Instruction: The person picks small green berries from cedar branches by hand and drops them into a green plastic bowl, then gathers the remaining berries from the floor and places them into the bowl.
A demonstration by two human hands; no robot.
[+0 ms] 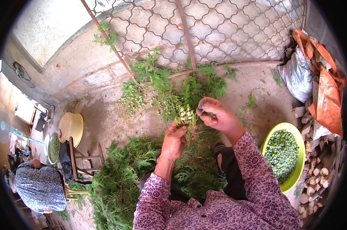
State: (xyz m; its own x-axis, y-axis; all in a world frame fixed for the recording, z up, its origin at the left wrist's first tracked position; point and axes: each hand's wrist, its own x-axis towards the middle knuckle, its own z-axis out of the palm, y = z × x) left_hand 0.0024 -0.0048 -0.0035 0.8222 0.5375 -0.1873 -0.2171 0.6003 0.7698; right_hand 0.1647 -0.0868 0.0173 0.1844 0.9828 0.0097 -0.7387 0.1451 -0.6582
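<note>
My left hand (172, 142) is closed around the stem of an evergreen sprig (185, 116) that bears pale green cones. Just right of the sprig's tip, my right hand (219, 115) is curled shut, thumb against fingers. Bits of small green cones (208, 114) show between those fingers, partly hidden. Below and left of my hands lies a big heap of green cut branches (121, 174). More cone-bearing branches (169, 92) are on the ground beyond them. To my right, a lime-green basin (301, 151) holds many small green cones (282, 157).
A metal lattice (219, 34) stands along the wall ahead. Stacked firewood (317, 172), a white sack (297, 74) and an orange bag (328, 103) are at right. At left are a wooden chair (85, 161), a yellow round tub (72, 128) and another person (39, 188) bending.
</note>
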